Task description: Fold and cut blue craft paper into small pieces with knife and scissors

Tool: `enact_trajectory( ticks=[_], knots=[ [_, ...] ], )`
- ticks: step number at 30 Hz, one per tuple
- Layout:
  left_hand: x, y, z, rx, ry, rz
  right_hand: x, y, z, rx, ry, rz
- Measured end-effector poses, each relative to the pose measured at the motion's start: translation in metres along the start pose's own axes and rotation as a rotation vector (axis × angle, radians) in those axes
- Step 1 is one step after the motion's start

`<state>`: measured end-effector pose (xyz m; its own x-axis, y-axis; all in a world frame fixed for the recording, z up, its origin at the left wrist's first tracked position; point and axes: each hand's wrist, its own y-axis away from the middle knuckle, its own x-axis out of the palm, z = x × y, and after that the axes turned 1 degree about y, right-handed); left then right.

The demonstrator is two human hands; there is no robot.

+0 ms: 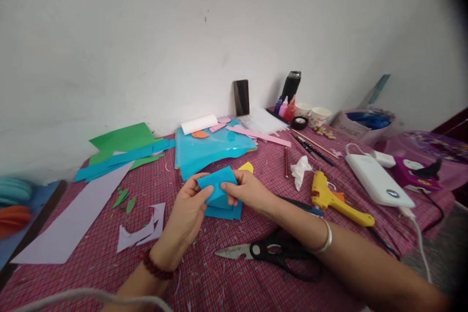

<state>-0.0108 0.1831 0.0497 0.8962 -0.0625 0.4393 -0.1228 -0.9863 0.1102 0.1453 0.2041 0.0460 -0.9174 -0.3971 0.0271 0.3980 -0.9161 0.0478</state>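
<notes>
Both my hands meet over the middle of the checked red tablecloth [226,282]. My left hand [188,214] pinches the left side of a folded blue paper piece [218,186], thumb on top. My right hand [248,190] grips its right side with closed fingers. The paper is held just above the cloth, and a second blue layer [224,212] lies under it. A bead bracelet circles my left wrist and a metal bangle my right.
Black-handled scissors [272,252] lie in front of my right forearm. A yellow glue gun [338,200], a white power bank [376,183], crumpled tissue [300,170] and pens are to the right. Blue plastic sheet [208,148], green, blue and lilac paper [73,219] lie left and behind.
</notes>
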Motion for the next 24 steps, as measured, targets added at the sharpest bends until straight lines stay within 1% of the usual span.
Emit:
enact_trajectory(
  ticks=[2,5,7,11,15,20,24],
  knots=[
    [0.001,0.002,0.003,0.001,-0.022,-0.005,0.000,0.001,-0.001,-0.007,0.027,0.013],
    [0.001,0.003,0.006,0.038,-0.079,-0.059,0.002,0.002,-0.004,-0.012,0.056,0.028],
    [-0.001,0.004,0.006,0.058,-0.133,-0.062,0.002,0.001,-0.006,-0.024,0.041,0.026],
    [-0.005,0.004,0.006,0.120,-0.318,-0.005,-0.001,0.000,-0.004,-0.102,0.041,-0.025],
    [-0.002,0.006,0.005,0.201,-0.490,0.041,-0.004,0.002,0.002,-0.103,0.085,-0.023],
    [0.004,0.009,0.002,0.246,-0.500,0.044,-0.007,0.002,0.005,-0.120,0.066,-0.059],
    [0.003,0.011,-0.003,0.261,-0.523,0.065,-0.009,0.002,0.003,-0.060,-0.084,-0.019]
  ],
)
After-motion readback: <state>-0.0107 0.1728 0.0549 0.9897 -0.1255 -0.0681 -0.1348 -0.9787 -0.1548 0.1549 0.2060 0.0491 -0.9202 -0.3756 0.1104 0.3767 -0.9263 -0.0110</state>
